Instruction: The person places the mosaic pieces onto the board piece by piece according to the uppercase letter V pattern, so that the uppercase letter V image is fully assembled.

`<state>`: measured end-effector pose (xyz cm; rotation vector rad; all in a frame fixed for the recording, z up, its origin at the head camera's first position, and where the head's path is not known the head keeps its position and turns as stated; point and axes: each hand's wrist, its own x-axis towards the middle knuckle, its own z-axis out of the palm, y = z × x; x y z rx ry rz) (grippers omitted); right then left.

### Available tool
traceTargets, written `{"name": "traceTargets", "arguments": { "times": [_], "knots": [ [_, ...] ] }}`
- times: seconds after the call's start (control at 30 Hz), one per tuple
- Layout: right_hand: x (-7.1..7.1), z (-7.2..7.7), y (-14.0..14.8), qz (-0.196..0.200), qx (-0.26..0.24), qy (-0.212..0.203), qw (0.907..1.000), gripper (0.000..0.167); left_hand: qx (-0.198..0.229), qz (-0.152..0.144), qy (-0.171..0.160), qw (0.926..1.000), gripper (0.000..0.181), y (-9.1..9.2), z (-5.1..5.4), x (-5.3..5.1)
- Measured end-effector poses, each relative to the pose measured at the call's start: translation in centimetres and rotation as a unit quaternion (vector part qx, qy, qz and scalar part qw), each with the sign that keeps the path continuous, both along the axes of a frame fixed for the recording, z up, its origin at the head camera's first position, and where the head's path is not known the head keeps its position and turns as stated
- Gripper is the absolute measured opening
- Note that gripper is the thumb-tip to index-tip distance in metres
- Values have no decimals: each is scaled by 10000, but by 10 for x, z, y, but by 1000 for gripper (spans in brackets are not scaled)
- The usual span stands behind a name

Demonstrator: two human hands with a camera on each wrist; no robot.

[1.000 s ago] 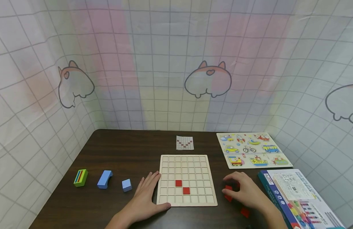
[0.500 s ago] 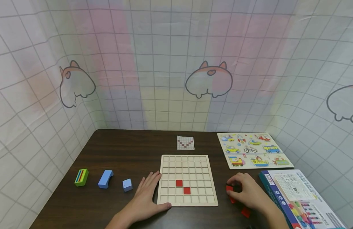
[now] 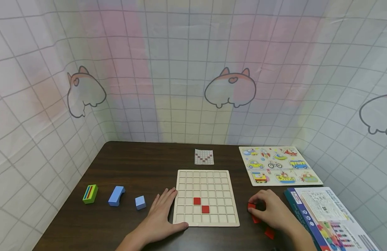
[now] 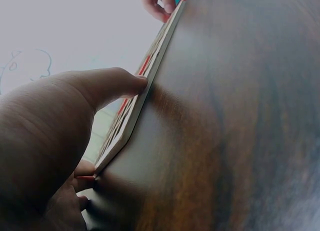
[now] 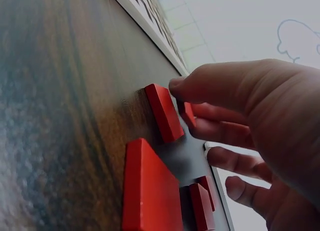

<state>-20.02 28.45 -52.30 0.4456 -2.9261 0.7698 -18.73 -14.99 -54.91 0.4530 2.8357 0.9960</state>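
Note:
A pale wooden grid board (image 3: 222,195) lies on the table with two red squares in its cells, one (image 3: 197,201) up and left of the other (image 3: 205,209). My left hand (image 3: 158,220) rests spread at the board's left and lower edges, the thumb (image 4: 120,84) touching the near edge in the left wrist view. To the board's right, my right hand (image 3: 272,210) pinches a red tile (image 5: 187,114) between thumb and fingers, seen in the right wrist view. Below it lie more red tiles, one close by (image 5: 164,113) and a larger-looking one (image 5: 150,191) nearer the camera.
A small pattern card (image 3: 204,157) lies behind the board. At the left stand a green block (image 3: 90,194), a blue arch (image 3: 116,196) and a blue cube (image 3: 140,202). A vehicle picture board (image 3: 279,165) and a boxed set (image 3: 334,216) occupy the right side.
My right hand has shifted slightly right and down among the red tiles, its fingers closer together. The left hand keeps its place at the board, and the two red squares have not moved.

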Motion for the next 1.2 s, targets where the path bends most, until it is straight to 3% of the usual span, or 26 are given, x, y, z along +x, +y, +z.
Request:
{"name": "traceTargets", "arguments": {
  "times": [0.3, 0.77, 1.2],
  "knots": [
    [2, 1, -9, -125, -176, 186, 9996, 22, 34, 4, -99, 9999, 124, 0, -2, 1],
    [-10, 14, -33, 586, -331, 438, 9968, 21, 27, -14, 22, 10000, 124, -1, 0, 2],
    [-22, 19, -55, 769, -445, 462, 9950, 22, -58, 13, -38, 10000, 125, 0, 2, 1]
  ]
}}
